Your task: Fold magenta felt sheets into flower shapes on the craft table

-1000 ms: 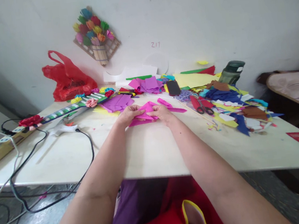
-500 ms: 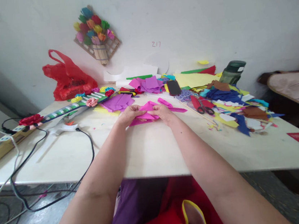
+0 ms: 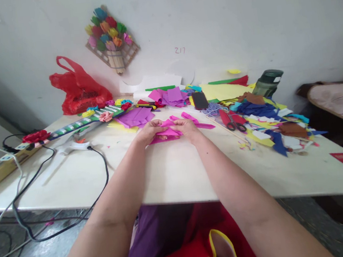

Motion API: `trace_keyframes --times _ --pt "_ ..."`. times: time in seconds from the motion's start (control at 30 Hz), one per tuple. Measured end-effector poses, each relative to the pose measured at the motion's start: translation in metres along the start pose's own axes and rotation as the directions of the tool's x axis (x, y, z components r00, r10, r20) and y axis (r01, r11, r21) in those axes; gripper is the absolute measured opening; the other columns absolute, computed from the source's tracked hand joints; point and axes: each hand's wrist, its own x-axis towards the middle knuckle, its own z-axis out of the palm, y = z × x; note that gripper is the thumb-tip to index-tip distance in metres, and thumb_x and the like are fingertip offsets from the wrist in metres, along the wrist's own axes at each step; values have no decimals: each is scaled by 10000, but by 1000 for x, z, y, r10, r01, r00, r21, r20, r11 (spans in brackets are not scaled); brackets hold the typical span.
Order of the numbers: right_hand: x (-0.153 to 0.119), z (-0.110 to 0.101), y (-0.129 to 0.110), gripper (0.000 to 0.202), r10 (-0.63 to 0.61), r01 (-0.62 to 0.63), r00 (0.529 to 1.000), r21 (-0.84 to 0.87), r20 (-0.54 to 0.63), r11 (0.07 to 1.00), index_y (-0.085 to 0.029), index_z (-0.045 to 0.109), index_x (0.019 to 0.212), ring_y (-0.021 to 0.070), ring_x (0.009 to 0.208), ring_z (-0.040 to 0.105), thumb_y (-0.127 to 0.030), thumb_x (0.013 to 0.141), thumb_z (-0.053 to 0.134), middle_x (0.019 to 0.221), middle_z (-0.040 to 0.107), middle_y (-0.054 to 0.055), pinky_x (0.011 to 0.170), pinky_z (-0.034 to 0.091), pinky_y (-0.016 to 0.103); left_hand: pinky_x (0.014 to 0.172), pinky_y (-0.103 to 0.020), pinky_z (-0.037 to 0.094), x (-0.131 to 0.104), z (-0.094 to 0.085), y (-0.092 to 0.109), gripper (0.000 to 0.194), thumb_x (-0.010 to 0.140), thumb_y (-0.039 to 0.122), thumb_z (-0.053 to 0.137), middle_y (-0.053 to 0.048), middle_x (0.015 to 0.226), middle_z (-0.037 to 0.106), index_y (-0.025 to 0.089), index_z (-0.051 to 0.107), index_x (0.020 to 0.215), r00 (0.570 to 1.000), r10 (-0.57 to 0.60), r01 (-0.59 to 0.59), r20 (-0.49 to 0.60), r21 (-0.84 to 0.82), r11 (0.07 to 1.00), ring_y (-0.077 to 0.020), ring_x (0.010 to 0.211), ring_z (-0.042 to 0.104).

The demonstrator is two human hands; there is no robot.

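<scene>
Left hand (image 3: 150,132) and right hand (image 3: 188,129) clamp their grip on magenta paper (image 3: 168,130); strips (image 3: 205,126) lie just beyond, scissors (image 3: 232,122) to the right.

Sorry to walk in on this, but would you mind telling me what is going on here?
A person's left hand and right hand hold a folded bright pink sheet between them at the table. Pink strips lie just beyond the right hand. Scissors lie unheld to the right, beside a heap of colourful scraps.
</scene>
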Motion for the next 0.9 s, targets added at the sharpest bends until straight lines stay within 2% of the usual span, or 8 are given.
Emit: trace_keyframes --times 0.07,0.27,0.37,0.47,0.6,0.7,0.77,0.9 --pt "-1 0 -1 281 -3 3 1000 4 15 1000 -161 737 794 169 814 632 -200 518 766 855 702 50 760 490 297 439 -199 530 0 -1 0 322 603 119 799 1 607 643 138 540 793 1000 0 0 -5 -14 1000 -114 453 611" --pt "-9 1 -10 294 31 -30 993 -8 112 1000 -142 748 866 114 489 524 -200 590 662 622 628 23 508 469 274 425 -204 519 0 -2 1 276 623 105 774 -13 594 647 132 562 798 1000 16 -16 -17 -30 999 -121 416 599" --pt "-12 0 -14 331 15 -11 986 -20 169 1000 -115 742 872 113 449 511 -189 593 582 562 617 21 504 471 273 405 -205 502 -1 -1 3 224 646 77 724 -17 587 640 119 578 809 999 32 -33 -27 -36 999 -122 393 585" --pt "-12 -2 -14 315 -14 14 976 2 218 1000 -111 740 835 123 479 531 -219 601 559 591 649 40 515 476 268 406 -208 499 -3 0 5 184 658 41 666 -14 588 631 110 590 811 998 41 -43 -47 -38 998 -121 392 584" --pt "-11 -4 -11 244 -84 79 974 30 212 996 -146 737 748 129 560 565 -314 652 589 711 697 57 539 477 255 416 -203 504 -3 2 5 162 659 30 637 -5 593 626 113 588 790 998 33 -35 -49 -41 999 -111 404 585" --pt "-10 -4 -9 264 -89 89 978 8 188 996 -159 732 725 149 646 600 -397 662 638 774 706 66 576 483 261 424 -205 511 -3 2 5 162 644 27 648 -1 599 627 113 583 766 998 38 -40 -44 -50 998 -107 413 587" --pt "-9 -3 -9 286 -76 81 982 -23 171 996 -154 730 721 155 642 602 -426 650 681 727 694 68 586 483 269 440 -215 525 -3 1 4 165 636 28 653 -7 625 639 113 584 760 998 44 -47 -36 -58 997 -108 426 594" --pt "-10 -1 -9 299 -45 57 988 -76 145 996 -143 731 717 128 501 543 -424 615 741 586 633 39 558 472 290 482 -226 543 -2 0 3 159 641 37 650 -32 690 667 109 597 773 998 59 -60 -14 -63 996 -113 470 615"
